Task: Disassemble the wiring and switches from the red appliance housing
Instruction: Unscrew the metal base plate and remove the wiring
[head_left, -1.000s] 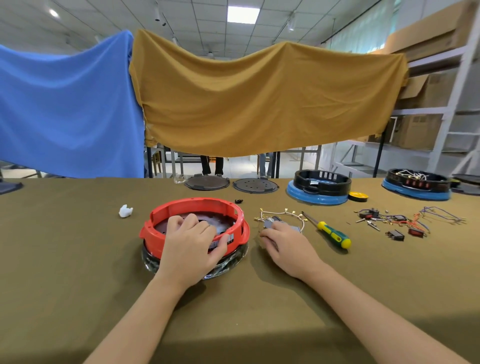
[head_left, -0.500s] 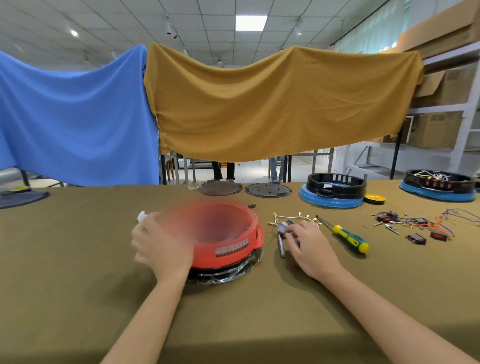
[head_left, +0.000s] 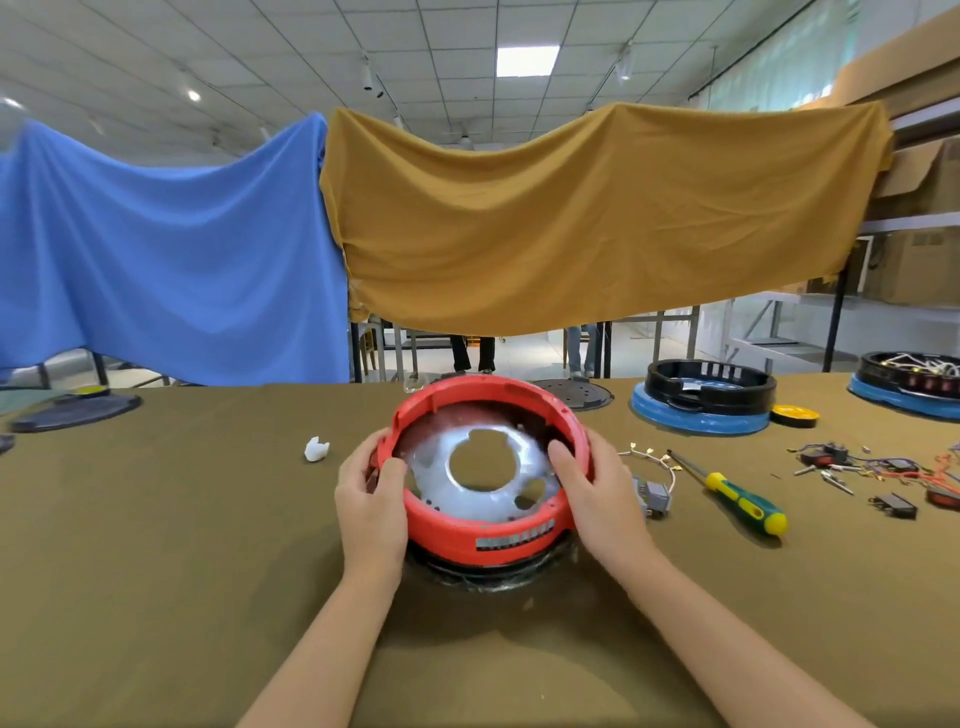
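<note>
The red appliance housing (head_left: 488, 530) is a round ring with a silvery perforated plate inside. It is tilted up toward me, its near edge resting on a dark base wrapped in plastic (head_left: 488, 574). My left hand (head_left: 371, 512) grips its left rim, thumb inside the ring. My right hand (head_left: 597, 499) grips the right rim, thumb over the edge. A white wire loop with small terminals (head_left: 652, 460) and a grey switch block (head_left: 655, 496) lie on the table just right of my right hand.
A green-and-yellow screwdriver (head_left: 737, 499) lies to the right. Loose switches and coloured wires (head_left: 883, 478) are further right. Two black housings on blue bases (head_left: 701, 402) (head_left: 909, 382) stand at the back right. A white scrap (head_left: 316, 449) lies left. Dark discs (head_left: 72, 410) sit far left.
My right hand left the wire and switch block on the table and took the housing's right rim. Both hands have tilted the red housing up off its dark base.
</note>
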